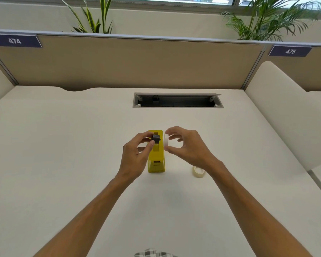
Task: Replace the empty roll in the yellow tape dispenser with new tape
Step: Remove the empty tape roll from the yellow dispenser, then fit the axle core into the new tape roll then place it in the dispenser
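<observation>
The yellow tape dispenser (157, 160) stands on the white desk between my hands, its roll bay open at the top. My left hand (137, 156) pinches a small dark grey spindle (155, 138) just above that bay. My right hand (185, 147) holds a white ring-shaped roll (166, 140) by its edge, just right of the dispenser and level with the spindle. A clear roll of tape (198, 172) lies flat on the desk, right of the dispenser and partly under my right wrist.
A rectangular cable slot (177, 100) is cut into the desk (82, 145) behind the dispenser. A beige partition (137, 62) closes the back, with plants above it. A padded divider (285, 112) stands at the right.
</observation>
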